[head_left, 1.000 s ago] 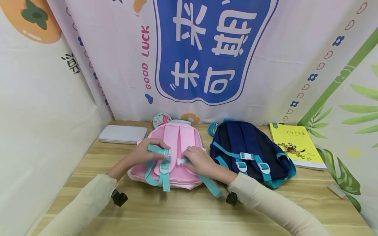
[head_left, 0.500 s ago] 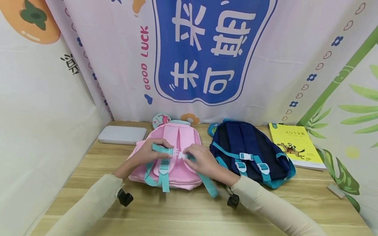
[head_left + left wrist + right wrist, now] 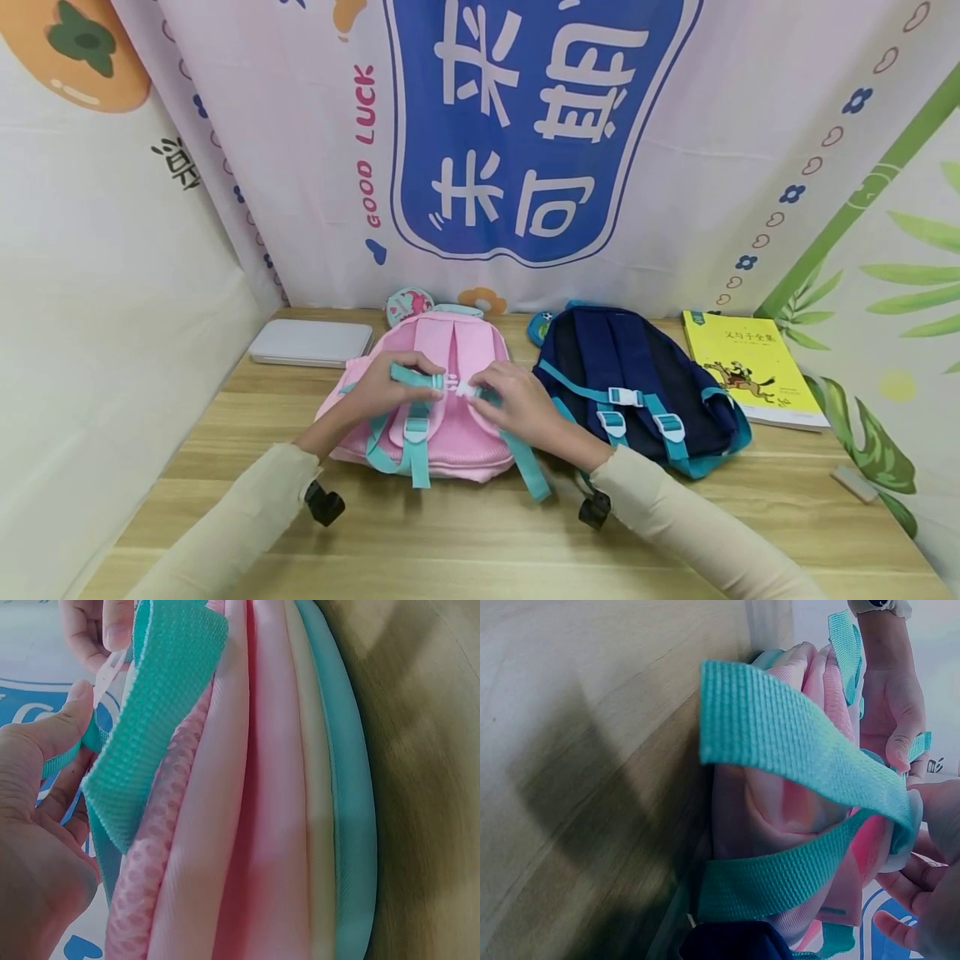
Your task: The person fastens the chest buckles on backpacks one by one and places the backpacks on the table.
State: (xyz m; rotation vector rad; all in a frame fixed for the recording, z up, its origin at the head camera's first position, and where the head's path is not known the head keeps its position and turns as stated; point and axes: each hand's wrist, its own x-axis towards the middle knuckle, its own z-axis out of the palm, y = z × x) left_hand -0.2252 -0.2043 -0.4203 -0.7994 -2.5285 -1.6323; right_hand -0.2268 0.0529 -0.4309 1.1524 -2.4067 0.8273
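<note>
A pink backpack (image 3: 471, 450) with turquoise straps lies on the wooden table, its shoulder straps facing up. Over its middle, my left hand (image 3: 381, 390) pinches the pronged half of a white side-release buckle (image 3: 452, 382) on a turquoise strap. The prongs point right. My right hand (image 3: 517, 407) holds the matching buckle half (image 3: 466, 389) just opposite, a small gap showing between the two. In the left wrist view a loose turquoise webbing strap (image 3: 154, 705) hangs in front of the pack. The right wrist view has another strap (image 3: 780, 724) crossing the pack's side.
To the right lies a navy backpack (image 3: 592, 350) with its white buckle fastened. Past it is a yellow book (image 3: 742, 358), with a small pale block (image 3: 853, 485) nearer the front. A white flat case (image 3: 312, 342) sits at the back left. Printed cloth (image 3: 322, 167) hangs behind.
My left hand has moved right and slightly up with the pronged buckle half, bringing it close to the other half. My right hand has shifted slightly and turned its half to face the prongs.
</note>
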